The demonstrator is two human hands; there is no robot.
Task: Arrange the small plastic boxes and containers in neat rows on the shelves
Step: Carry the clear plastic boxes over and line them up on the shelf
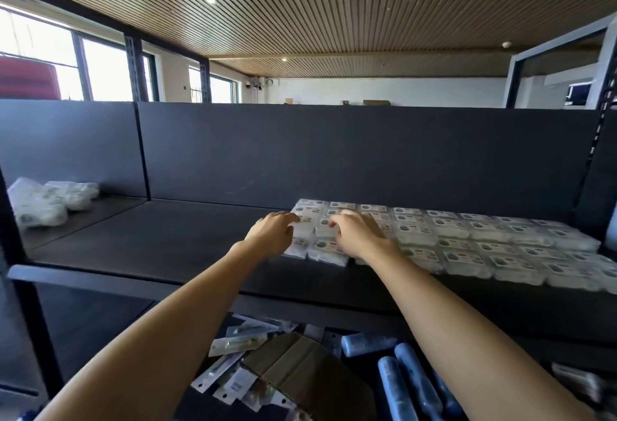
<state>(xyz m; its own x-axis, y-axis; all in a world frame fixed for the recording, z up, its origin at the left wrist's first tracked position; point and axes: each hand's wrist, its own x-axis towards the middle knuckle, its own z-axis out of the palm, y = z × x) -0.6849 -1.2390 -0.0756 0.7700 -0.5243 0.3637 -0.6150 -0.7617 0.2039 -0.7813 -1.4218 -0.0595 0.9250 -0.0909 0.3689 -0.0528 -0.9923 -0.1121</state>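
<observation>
Plastic boxes [450, 240] are lining the shelf [167, 237] — your left hand [272, 235] and right hand [359, 237], fingers extended flat, are nudging the end boxes square.

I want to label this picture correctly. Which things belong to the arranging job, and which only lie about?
Job: small plastic boxes, shelf, left hand, right hand.
Lying about: white bags, cardboard box, blue tubes.
</observation>
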